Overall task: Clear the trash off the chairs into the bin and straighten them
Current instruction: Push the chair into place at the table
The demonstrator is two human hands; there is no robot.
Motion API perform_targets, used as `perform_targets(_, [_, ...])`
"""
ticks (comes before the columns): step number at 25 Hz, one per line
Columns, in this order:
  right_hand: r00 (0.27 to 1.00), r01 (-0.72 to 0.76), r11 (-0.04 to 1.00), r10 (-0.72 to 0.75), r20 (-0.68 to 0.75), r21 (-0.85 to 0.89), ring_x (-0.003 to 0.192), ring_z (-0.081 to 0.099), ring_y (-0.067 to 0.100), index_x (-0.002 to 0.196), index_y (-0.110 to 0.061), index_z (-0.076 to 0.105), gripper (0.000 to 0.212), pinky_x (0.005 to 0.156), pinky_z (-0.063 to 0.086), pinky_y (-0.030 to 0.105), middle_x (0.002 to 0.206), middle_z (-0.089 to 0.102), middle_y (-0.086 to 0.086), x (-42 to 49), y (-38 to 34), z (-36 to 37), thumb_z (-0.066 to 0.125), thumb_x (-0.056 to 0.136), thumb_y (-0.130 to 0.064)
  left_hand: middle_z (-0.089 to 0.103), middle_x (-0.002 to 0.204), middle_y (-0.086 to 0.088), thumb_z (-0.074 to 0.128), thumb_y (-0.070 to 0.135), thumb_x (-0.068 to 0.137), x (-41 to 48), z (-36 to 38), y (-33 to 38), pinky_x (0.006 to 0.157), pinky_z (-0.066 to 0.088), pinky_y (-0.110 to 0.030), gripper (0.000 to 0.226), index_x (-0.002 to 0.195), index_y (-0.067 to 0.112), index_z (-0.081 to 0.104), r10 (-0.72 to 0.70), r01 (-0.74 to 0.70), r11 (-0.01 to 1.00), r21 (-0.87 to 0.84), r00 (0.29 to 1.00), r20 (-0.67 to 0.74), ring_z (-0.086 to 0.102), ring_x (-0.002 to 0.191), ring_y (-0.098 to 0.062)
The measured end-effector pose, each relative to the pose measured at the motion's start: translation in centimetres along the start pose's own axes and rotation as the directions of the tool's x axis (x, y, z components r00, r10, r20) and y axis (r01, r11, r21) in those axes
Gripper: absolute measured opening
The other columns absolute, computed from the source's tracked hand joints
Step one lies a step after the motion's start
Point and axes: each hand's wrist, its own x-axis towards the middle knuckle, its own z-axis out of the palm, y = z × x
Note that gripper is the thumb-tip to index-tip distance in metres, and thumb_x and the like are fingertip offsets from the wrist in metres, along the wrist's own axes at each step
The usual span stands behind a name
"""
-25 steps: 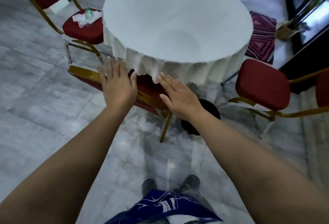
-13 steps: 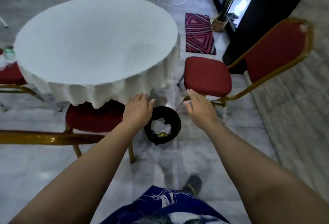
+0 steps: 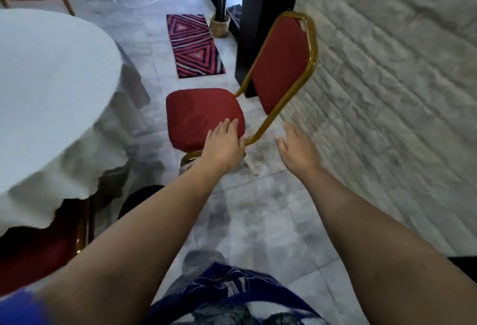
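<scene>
A red chair (image 3: 201,115) with a gold frame stands ahead of me, its seat bare and its back (image 3: 281,63) toward the brick wall. My left hand (image 3: 224,143) hovers open over the near right corner of the seat; I cannot tell whether it touches. My right hand (image 3: 296,149) is open in the air right of the frame, holding nothing. The black bin (image 3: 136,200) shows only as a dark rim behind my left forearm. Another red chair (image 3: 38,247) sits tucked under the tablecloth at lower left.
The round table with a white cloth (image 3: 51,107) fills the left side. A white brick wall (image 3: 387,92) runs close along the right. A striped rug (image 3: 193,45), a potted plant (image 3: 219,22) and a dark door frame (image 3: 260,27) lie beyond the chair.
My view has swung right, from the table and the tucked chair to the chair by the wall. Both hands have moved from the first chair's back toward this chair, still holding nothing.
</scene>
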Motion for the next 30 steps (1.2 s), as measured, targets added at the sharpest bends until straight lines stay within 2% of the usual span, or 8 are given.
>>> perform_targets(4, [0.995, -0.073, 0.997, 0.074, -0.064, 0.014, 0.129, 0.048, 0.035, 0.143, -0.007, 0.040, 0.048, 0.105, 0.040, 0.044, 0.143, 0.050, 0.017, 6.3, 4.2, -1.6, 0.041, 0.101, -0.031, 0.018, 0.160, -0.012, 0.027, 0.046, 0.101, 7.6, 1.3, 4.5, 0.120, 0.012, -0.045, 0.061, 0.152, 0.012, 0.018, 0.109, -0.109, 0.994, 0.000, 0.994, -0.026, 0.015, 0.147, -0.027])
perform_targets(9, [0.980, -0.068, 0.996, 0.077, -0.181, 0.058, 0.140, 0.037, 0.027, 0.149, -0.012, 0.034, 0.051, 0.114, 0.034, 0.044, 0.154, 0.039, 0.010, 17.6, 8.0, -3.6, 0.036, 0.103, -0.032, 0.007, 0.162, -0.009, 0.022, 0.048, 0.101, 18.3, 2.7, 7.3, 0.121, 0.005, -0.042, 0.065, 0.154, 0.014, 0.005, 0.135, -0.135, 0.991, -0.023, 0.991, 0.003, 0.005, 0.149, -0.024])
perform_targets(11, [0.978, -0.083, 0.993, 0.098, -0.182, 0.088, 0.144, 0.031, 0.025, 0.152, -0.016, 0.029, 0.052, 0.117, 0.030, 0.044, 0.158, 0.033, 0.006, 23.0, 9.2, -4.4, 0.032, 0.103, -0.034, 0.005, 0.162, -0.009, 0.022, 0.048, 0.101, 22.9, 2.5, 8.0, 0.121, 0.005, -0.043, 0.066, 0.154, 0.014, 0.003, 0.122, -0.120, 0.990, -0.076, 0.992, 0.016, 0.003, 0.149, -0.024])
perform_targets(14, [0.974, -0.139, 0.978, 0.164, -0.159, 0.155, 0.148, 0.025, 0.023, 0.154, -0.017, 0.024, 0.054, 0.120, 0.023, 0.040, 0.161, 0.026, 0.005, 30.5, 10.9, -5.4, 0.029, 0.104, -0.037, 0.003, 0.162, -0.010, 0.022, 0.046, 0.102, 28.8, 2.5, 9.2, 0.121, 0.005, -0.043, 0.066, 0.154, 0.011, 0.003, 0.130, -0.128, 0.990, -0.063, 0.991, 0.036, 0.001, 0.149, -0.024])
perform_targets(18, [0.966, -0.158, 0.970, 0.191, -0.176, 0.187, 0.149, 0.022, 0.022, 0.155, -0.017, 0.023, 0.055, 0.120, 0.018, 0.038, 0.162, 0.023, 0.005, 37.3, 13.1, -6.0, 0.026, 0.105, -0.039, 0.001, 0.162, -0.008, 0.023, 0.046, 0.102, 35.0, 3.5, 11.2, 0.121, 0.002, -0.041, 0.067, 0.154, 0.011, 0.001, 0.138, -0.131, 0.988, -0.080, 0.987, 0.082, -0.002, 0.149, -0.023])
perform_targets(21, [0.984, -0.115, 0.981, 0.133, -0.114, 0.159, 0.150, 0.019, 0.020, 0.155, -0.017, 0.020, 0.056, 0.119, 0.018, 0.037, 0.163, 0.019, 0.004, 41.7, 14.5, -6.9, 0.027, 0.105, -0.039, 0.000, 0.163, -0.007, 0.021, 0.049, 0.101, 38.5, 4.4, 13.7, 0.121, 0.001, -0.040, 0.068, 0.154, 0.012, 0.000, 0.169, -0.162, 0.984, -0.077, 0.980, 0.101, -0.003, 0.149, -0.021])
perform_targets(24, [0.997, -0.043, 0.992, 0.051, -0.065, 0.120, 0.151, 0.017, 0.018, 0.156, -0.019, 0.017, 0.056, 0.121, 0.016, 0.037, 0.164, 0.015, 0.002, 46.1, 15.3, -7.7, 0.027, 0.105, -0.037, -0.002, 0.163, -0.006, 0.021, 0.051, 0.100, 41.4, 5.3, 15.8, 0.120, -0.001, -0.038, 0.070, 0.154, 0.013, -0.001, 0.182, -0.174, 0.978, -0.114, 0.982, 0.059, -0.005, 0.149, -0.019])
perform_targets(30, [0.965, 0.248, 0.963, -0.254, 0.056, 0.104, 0.151, 0.016, 0.018, 0.156, -0.019, 0.022, 0.053, 0.121, 0.016, 0.037, 0.164, 0.016, 0.001, 54.5, 15.9, -8.0, 0.028, 0.105, -0.034, -0.006, 0.162, -0.007, 0.021, 0.051, 0.100, 45.2, 8.0, 20.8, 0.122, 0.003, -0.037, 0.072, 0.153, 0.011, -0.006, 0.033, -0.054, 0.982, -0.181, 0.993, -0.116, -0.008, 0.149, -0.016])
